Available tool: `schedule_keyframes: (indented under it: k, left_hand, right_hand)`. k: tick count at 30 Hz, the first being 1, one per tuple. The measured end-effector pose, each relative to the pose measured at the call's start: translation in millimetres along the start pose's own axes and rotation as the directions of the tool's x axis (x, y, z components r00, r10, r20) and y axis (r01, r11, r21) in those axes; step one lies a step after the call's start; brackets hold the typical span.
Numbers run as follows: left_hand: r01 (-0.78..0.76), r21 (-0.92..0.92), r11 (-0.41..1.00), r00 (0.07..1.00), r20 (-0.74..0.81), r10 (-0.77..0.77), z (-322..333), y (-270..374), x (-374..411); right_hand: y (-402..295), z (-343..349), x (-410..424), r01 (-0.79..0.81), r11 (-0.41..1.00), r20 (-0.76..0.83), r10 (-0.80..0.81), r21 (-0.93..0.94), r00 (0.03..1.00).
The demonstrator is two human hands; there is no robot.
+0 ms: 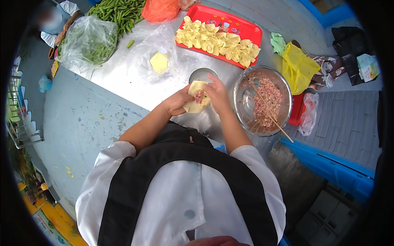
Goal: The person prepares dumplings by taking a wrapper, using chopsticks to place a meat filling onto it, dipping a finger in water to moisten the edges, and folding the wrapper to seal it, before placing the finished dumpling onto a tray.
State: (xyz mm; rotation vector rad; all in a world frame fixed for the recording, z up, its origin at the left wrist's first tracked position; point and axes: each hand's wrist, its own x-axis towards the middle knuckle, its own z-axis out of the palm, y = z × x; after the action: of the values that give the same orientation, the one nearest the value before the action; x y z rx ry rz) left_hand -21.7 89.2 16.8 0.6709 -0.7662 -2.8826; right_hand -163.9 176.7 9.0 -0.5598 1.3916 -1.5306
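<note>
A pale yellow wonton wrapper [190,107] with a smear of minced meat filling [199,96] is held up over the table's near edge. My left hand [178,103] grips its left side, the thumb close to the meat. At its right side, my right hand [218,93] pinches the wrapper between thumb and fingers, with some fingers raised. Just beyond my hands is a round metal dish [203,73], partly hidden by them. To the right stands a steel bowl [236,101] of minced meat [267,101], with wooden chopsticks [278,126] resting across its rim.
A red tray [197,13] carries rows of folded wontons [215,40]. Stacked wrappers [159,62] lie on clear plastic. Green pods [118,13], partly bagged [89,46], fill the far left, beside another person's hand [60,37]. A yellow plastic bag [297,67] lies right of the bowl.
</note>
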Motion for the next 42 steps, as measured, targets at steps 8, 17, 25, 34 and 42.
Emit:
schedule_keyframes:
  k: [8,17,25,34,42]
  left_hand:
    - [0.069,-0.339,0.938,0.992,0.118,-0.031,-29,-9,5]
    - [-0.086,-0.109,0.99,0.995,-0.068,0.079,1,-9,12]
    - [-0.119,-0.026,0.993,0.991,-0.068,0.117,21,-1,7]
    - [-0.28,0.283,0.918,0.732,-0.555,0.394,15,-20,21]
    - [-0.479,0.785,0.393,0.371,-0.224,0.901,0,-7,25]
  right_hand:
    - [-13,-12,-31,0.52,0.463,0.399,-0.339,-0.718,0.852]
    - [-15,-12,-43,0.497,0.415,0.166,-0.616,-0.762,0.77]
    - [7,-28,-27,0.178,0.921,-0.235,-0.269,-0.346,0.934]
    - [24,37,-8,0.217,0.904,-0.46,-0.025,0.369,0.888]
    - [33,63,13,0.297,0.955,-0.433,-0.255,0.029,0.865]
